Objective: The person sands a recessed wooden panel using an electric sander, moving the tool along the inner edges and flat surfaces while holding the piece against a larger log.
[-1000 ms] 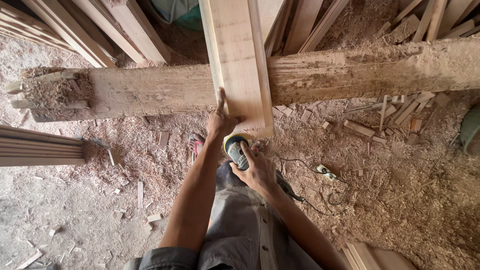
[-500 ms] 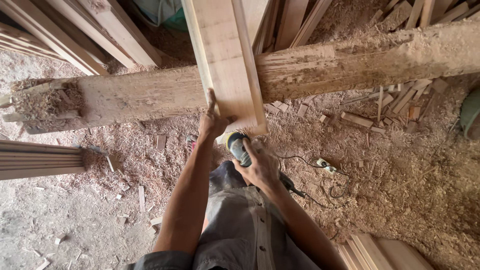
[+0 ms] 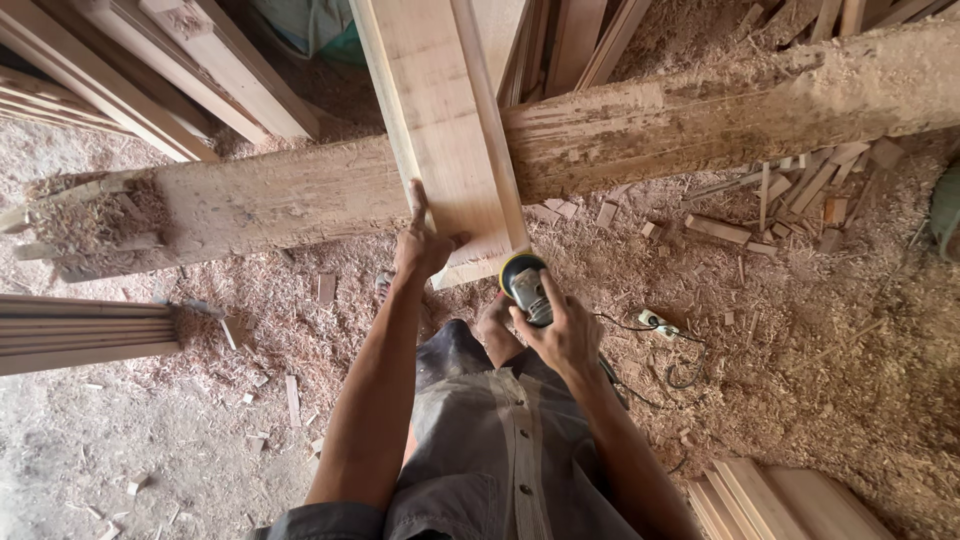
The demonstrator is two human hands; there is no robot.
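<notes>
Here, left hand (image 3: 422, 243) presses flat on plank (image 3: 445, 130), right hand (image 3: 562, 335) grips sander (image 3: 526, 287)

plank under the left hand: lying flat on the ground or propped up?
Propped. The plank rests across the rough log, its near end off the sawdust floor; left hand presses on it, right hand holds the sander.
</notes>
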